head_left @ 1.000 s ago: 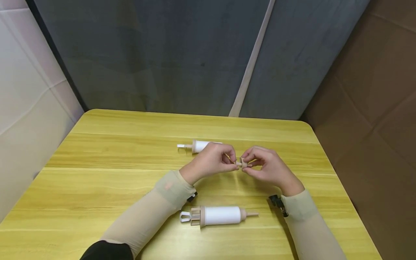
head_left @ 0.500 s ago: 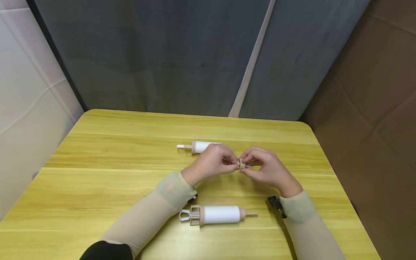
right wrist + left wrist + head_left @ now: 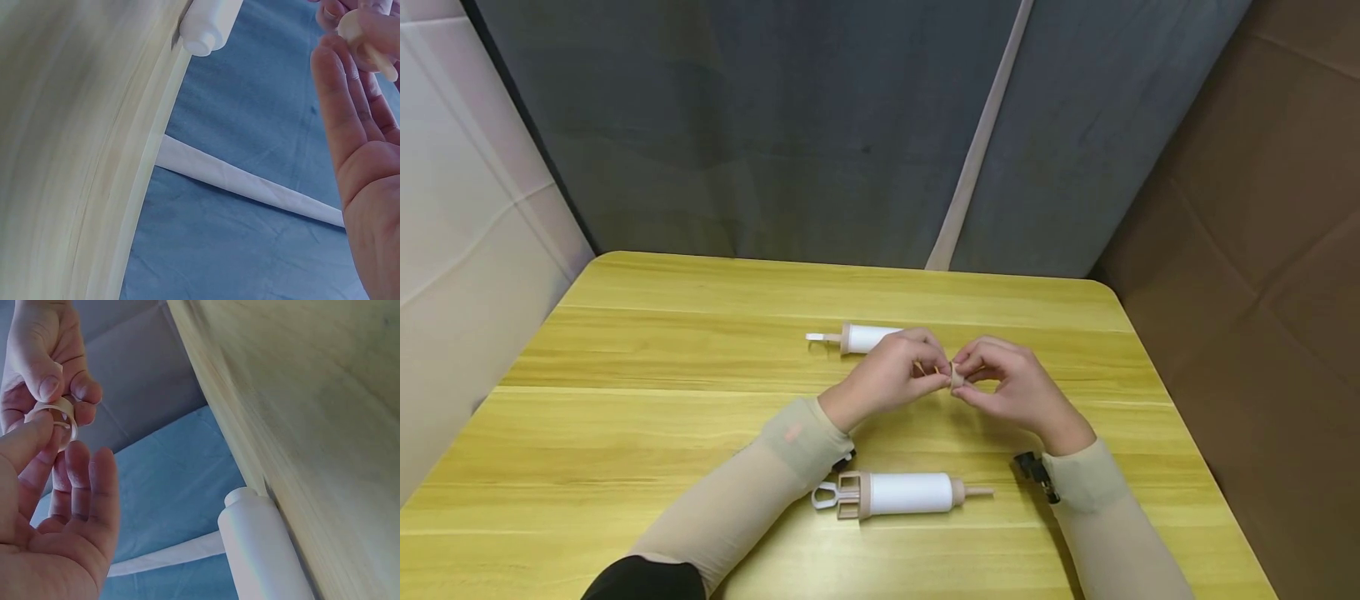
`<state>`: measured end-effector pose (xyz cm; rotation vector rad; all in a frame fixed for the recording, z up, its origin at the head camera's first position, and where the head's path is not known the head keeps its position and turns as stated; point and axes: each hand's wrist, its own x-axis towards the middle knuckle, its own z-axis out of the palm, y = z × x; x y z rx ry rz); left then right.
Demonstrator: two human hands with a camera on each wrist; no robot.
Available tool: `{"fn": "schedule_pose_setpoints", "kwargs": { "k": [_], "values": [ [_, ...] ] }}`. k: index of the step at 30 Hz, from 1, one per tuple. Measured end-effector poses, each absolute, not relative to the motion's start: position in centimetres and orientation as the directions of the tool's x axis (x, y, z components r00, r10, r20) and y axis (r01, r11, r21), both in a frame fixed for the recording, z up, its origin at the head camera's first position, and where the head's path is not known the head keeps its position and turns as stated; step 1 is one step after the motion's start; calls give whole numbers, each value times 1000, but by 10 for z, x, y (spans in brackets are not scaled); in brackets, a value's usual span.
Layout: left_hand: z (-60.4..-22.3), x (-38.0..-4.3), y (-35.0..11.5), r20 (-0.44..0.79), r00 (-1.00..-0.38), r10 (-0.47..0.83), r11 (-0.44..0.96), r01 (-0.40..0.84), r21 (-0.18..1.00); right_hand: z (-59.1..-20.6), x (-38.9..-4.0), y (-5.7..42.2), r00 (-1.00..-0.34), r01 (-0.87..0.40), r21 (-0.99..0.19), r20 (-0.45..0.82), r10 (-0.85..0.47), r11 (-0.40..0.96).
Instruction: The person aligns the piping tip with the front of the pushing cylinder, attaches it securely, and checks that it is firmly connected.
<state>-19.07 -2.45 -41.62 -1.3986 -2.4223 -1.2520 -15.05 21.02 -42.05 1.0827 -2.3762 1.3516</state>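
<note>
My right hand [image 3: 1018, 383] pinches a beige nozzle cap [image 3: 957, 377] between thumb and fingertips, above the middle of the table. Its thin spout [image 3: 382, 62] points back toward the right palm in the right wrist view. At the cap's wide end, my left hand [image 3: 891, 371] pinches a small beige piece, now mostly hidden by fingers and rim. In the left wrist view the open ring of the cap [image 3: 70, 411] shows around the left fingertips. Behind the left hand lies a white tube with a beige collar [image 3: 863, 338], its right part covered.
Nearer me lies a white syringe-like tube [image 3: 910, 493] with a beige frame and loop handle on its left and a beige nozzle on its right. The wooden table [image 3: 647, 350] ends at a grey curtain [image 3: 775, 150]; brown cloth [image 3: 1255, 208] hangs at right.
The hands have drawn slightly together. The small beige piece, earlier visible with its stem between the hands, has gone up against or into the nozzle cap.
</note>
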Motion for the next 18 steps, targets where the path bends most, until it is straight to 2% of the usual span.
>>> {"fn": "schedule_pose_setpoints", "kwargs": {
  "k": [8, 18],
  "values": [
    [-417, -190, -26, 398, -594, 699, 229, 713, 662, -420, -150, 209, -704, -688, -660, 507, -498, 301],
    [-414, -190, -27, 520, -557, 647, 164, 768, 619, -417, -148, 211, -704, -693, -658, 531, -472, 293]
  ]
}}
